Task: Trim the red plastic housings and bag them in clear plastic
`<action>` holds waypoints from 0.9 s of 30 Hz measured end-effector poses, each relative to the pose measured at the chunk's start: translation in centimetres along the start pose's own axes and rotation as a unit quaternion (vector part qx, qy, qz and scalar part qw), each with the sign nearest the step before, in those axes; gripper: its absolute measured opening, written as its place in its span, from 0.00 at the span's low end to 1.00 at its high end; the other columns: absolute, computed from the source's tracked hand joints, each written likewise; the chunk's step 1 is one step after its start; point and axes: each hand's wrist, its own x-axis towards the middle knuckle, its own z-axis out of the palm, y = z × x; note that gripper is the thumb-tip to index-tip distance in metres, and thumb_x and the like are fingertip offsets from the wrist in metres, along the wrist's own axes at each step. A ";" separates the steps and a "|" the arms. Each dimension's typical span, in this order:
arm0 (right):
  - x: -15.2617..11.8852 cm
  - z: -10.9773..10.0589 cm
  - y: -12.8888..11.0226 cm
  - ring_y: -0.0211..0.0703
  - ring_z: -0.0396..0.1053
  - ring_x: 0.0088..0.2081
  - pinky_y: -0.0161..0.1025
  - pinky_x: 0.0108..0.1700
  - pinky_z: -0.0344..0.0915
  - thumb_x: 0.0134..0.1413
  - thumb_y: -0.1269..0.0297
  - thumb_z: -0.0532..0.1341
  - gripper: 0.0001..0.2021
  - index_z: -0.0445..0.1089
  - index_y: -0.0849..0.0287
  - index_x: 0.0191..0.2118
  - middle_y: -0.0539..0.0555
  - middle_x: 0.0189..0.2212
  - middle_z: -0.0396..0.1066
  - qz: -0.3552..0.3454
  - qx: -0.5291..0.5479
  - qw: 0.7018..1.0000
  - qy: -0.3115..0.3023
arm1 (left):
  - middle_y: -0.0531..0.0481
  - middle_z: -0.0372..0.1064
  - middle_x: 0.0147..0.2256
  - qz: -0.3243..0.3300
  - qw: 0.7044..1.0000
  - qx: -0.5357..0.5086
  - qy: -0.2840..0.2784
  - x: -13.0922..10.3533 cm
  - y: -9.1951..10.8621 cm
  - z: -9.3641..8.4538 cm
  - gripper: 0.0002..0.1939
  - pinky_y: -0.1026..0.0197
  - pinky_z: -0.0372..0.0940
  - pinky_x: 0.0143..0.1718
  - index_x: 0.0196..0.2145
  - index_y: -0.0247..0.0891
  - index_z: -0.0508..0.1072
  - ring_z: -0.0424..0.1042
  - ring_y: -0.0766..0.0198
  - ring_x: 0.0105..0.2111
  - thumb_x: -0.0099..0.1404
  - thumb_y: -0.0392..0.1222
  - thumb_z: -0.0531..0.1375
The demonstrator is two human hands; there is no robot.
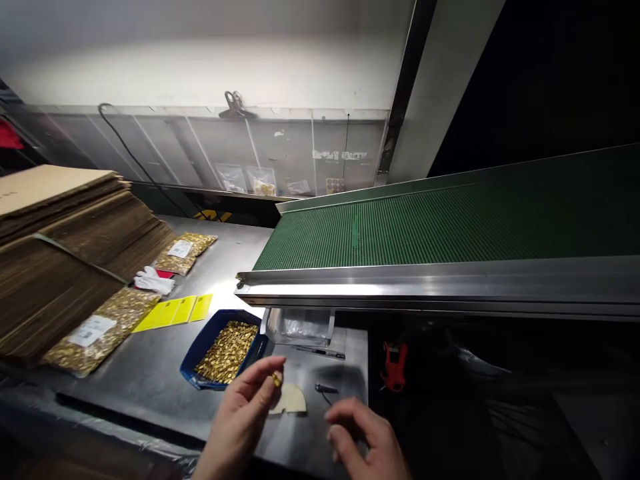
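Observation:
My left hand (245, 413) pinches a small gold-coloured piece (276, 379) between thumb and fingers, in front of the blue bin (189, 363). Many such gold pieces (227, 350) fill that bin. To the right, my right hand (363, 437) is raised with thumb and index finger apart and nothing visible between them. Beyond the left fingertips, a pale rounded pad (293, 401) lies on the metal table (145, 373). A small dark tool (326, 389) rests just past my right hand, and a slim cutter (321, 352) lies farther back.
A green conveyor belt (400, 227) with a metal rail rises to the right. Stacked cardboard (65, 267) stands at left beside bags of gold pieces (107, 330), yellow cards (173, 312) and a white glove (154, 281). A clear tray (300, 327) and red tool (395, 367) are near the rail.

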 end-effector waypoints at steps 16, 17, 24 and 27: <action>1.5 -1.1 -4.2 0.39 0.75 0.35 0.33 0.38 0.71 0.67 0.71 0.65 0.06 0.76 0.53 0.44 0.50 0.34 0.74 -0.187 -0.037 0.961 0.199 | 0.48 0.77 0.32 -0.035 0.993 -0.024 -0.114 -2.5 -0.4 8.0 0.18 0.58 0.71 0.33 0.35 0.49 0.84 0.71 0.58 0.28 0.50 0.60 0.76; 1.2 -1.2 -4.2 0.39 0.75 0.35 0.33 0.37 0.71 0.67 0.71 0.65 0.05 0.76 0.53 0.43 0.50 0.34 0.74 -0.177 -0.040 0.962 0.205 | 0.48 0.77 0.30 -0.034 0.992 -0.021 -0.122 -2.7 -0.3 8.2 0.18 0.59 0.70 0.33 0.34 0.48 0.85 0.70 0.59 0.28 0.50 0.61 0.76; -0.4 -3.3 -4.2 0.41 0.74 0.36 0.35 0.38 0.71 0.69 0.65 0.64 0.04 0.77 0.54 0.43 0.52 0.34 0.73 -0.185 -0.125 0.956 0.191 | 0.50 0.72 0.25 -0.115 0.968 -0.091 -0.205 -3.4 -2.2 9.4 0.22 0.62 0.61 0.26 0.32 0.41 0.85 0.63 0.65 0.23 0.48 0.62 0.76; -0.7 -5.5 -4.3 0.42 0.74 0.32 0.37 0.34 0.68 0.73 0.60 0.57 0.11 0.76 0.55 0.42 0.52 0.31 0.75 -0.234 -0.278 0.911 0.197 | 0.50 0.72 0.26 -0.195 0.937 -0.113 -0.267 -3.2 -3.6 10.5 0.23 0.61 0.63 0.26 0.32 0.42 0.84 0.67 0.63 0.25 0.46 0.61 0.78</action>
